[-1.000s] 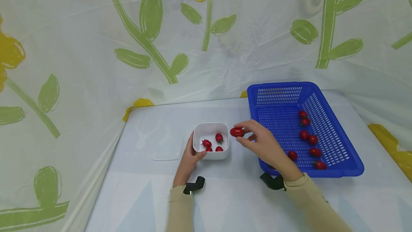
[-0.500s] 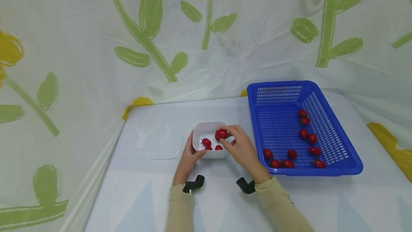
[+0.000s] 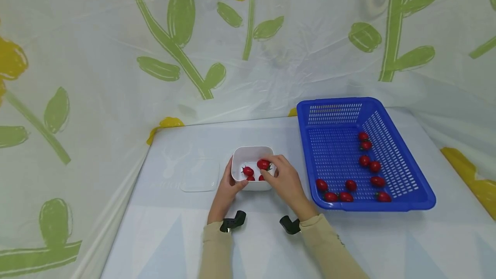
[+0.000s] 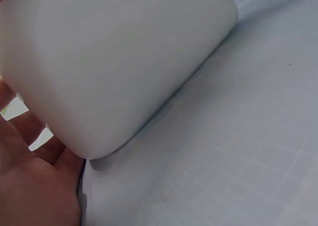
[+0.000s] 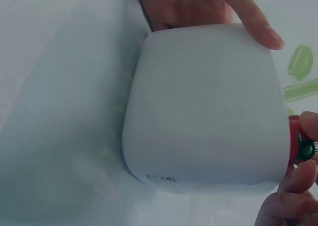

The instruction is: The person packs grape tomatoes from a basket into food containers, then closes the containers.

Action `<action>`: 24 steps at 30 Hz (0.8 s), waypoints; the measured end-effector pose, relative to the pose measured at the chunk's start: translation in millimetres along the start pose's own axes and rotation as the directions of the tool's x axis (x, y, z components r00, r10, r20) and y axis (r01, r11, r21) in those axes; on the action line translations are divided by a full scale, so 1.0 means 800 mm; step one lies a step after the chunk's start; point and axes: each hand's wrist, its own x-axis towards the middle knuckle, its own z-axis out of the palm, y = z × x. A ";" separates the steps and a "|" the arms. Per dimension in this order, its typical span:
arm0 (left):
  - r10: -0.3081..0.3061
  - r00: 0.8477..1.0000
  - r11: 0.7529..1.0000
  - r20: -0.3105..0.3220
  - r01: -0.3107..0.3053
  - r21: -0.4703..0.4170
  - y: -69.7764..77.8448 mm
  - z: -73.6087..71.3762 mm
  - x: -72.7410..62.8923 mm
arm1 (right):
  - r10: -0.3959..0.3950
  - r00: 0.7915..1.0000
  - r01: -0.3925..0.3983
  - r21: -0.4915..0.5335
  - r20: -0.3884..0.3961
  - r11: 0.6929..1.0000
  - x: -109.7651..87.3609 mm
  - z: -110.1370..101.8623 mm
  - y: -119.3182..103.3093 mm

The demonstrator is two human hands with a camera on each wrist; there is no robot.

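A white square tub (image 3: 244,154) stands on the table, gripped at its left side by my left hand (image 3: 226,189). The thumb lies at the front rim, and the fingers wrap the side wall, seen also in the left wrist view. My right hand (image 3: 286,184) pinches a red cherry tomato (image 3: 263,164) between thumb and fingers, just inside the tub's right rim. Its green calyx (image 5: 306,149) faces those fingers in the right wrist view. Below it in the tub lie a few cherry tomatoes (image 3: 248,171), partly hidden by the front wall and the right hand.
To the right stands a blue perforated basket (image 3: 329,137) with several cherry tomatoes (image 3: 345,196) spread over its floor. A clear flat lid (image 3: 199,175) lies left of the tub. Behind the table hangs a flower-printed curtain (image 3: 116,55).
My right hand has moved left from beside the basket to the tub, carrying the cherry tomato down inside the rim. My left hand and the tub have stayed in place.
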 end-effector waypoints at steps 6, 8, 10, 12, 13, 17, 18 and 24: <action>-0.016 1.000 1.000 0.001 0.016 -0.002 -0.001 0.001 0.001 | 0.018 1.000 -0.018 -0.019 0.006 1.000 -0.003 0.004 0.005; -0.016 1.000 1.000 0.003 0.016 -0.003 -0.001 0.001 0.002 | 0.010 1.000 -0.010 -0.027 0.005 1.000 -0.003 0.006 0.007; -0.014 1.000 1.000 0.001 0.014 -0.001 0.000 0.001 0.002 | 0.002 1.000 -0.002 -0.031 0.000 1.000 -0.003 0.007 0.008; -0.014 1.000 1.000 0.000 0.014 0.002 0.000 0.001 0.003 | -0.009 1.000 0.008 -0.025 -0.010 1.000 -0.003 0.008 0.010; -0.019 1.000 1.000 -0.002 0.019 0.002 0.001 0.001 0.003 | -0.014 1.000 0.014 -0.019 -0.015 1.000 -0.003 0.008 0.011; -0.023 1.000 1.000 -0.001 0.023 -0.003 0.001 0.001 0.003 | -0.028 0.999 0.028 0.007 -0.027 1.000 -0.004 0.010 0.013; -0.021 1.000 1.000 0.000 0.021 -0.005 0.001 0.001 0.003 | -0.028 0.999 0.028 0.012 -0.025 1.000 -0.004 0.010 0.014; -0.024 1.000 1.000 0.002 0.024 -0.006 -0.002 -0.002 0.002 | -0.018 1.000 0.018 0.019 -0.025 1.000 -0.005 0.013 0.015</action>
